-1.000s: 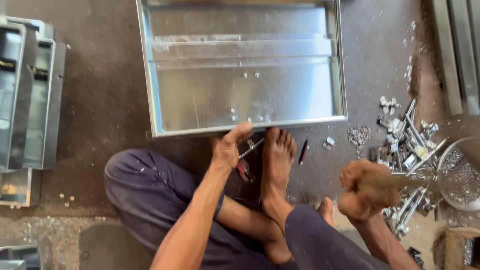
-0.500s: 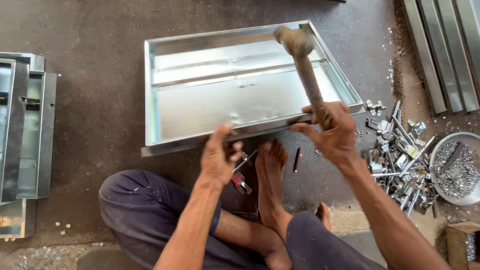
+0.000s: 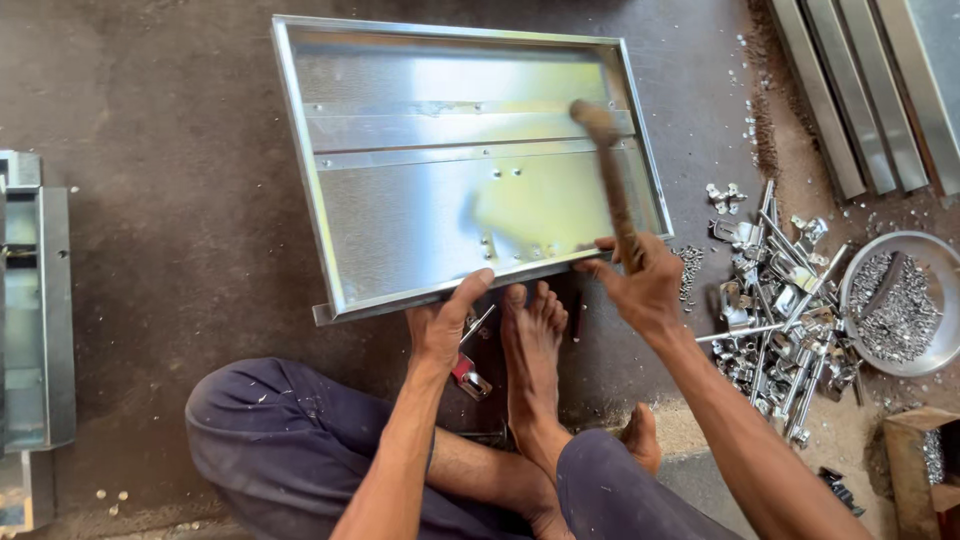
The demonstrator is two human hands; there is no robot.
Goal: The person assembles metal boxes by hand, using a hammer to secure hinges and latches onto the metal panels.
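Note:
A shiny sheet-metal tray (image 3: pixel 400 230) with raised rims lies on the dark floor in front of me, tilted up slightly at its near edge. My left hand (image 3: pixel 445 325) grips the tray's near rim, thumb on top. My right hand (image 3: pixel 640 285) is closed around the wooden handle of a hammer (image 3: pixel 612 180), whose head hangs over the tray's right part, blurred by motion. My bare foot (image 3: pixel 532 345) rests just below the rim between both hands. A small red-handled tool (image 3: pixel 468 375) lies by the left wrist.
A heap of metal brackets and latches (image 3: pixel 780 300) lies to the right, beside a round metal bowl (image 3: pixel 860 265) of small rivets. Long metal channels (image 3: pixel 860 90) lie at the top right. More metal trays (image 3: pixel 35 310) are stacked at the left edge.
The hammer has swung from raised high down over the tray's right part. My left hand has gone from near the rim to gripping it. The view has come closer to the tray.

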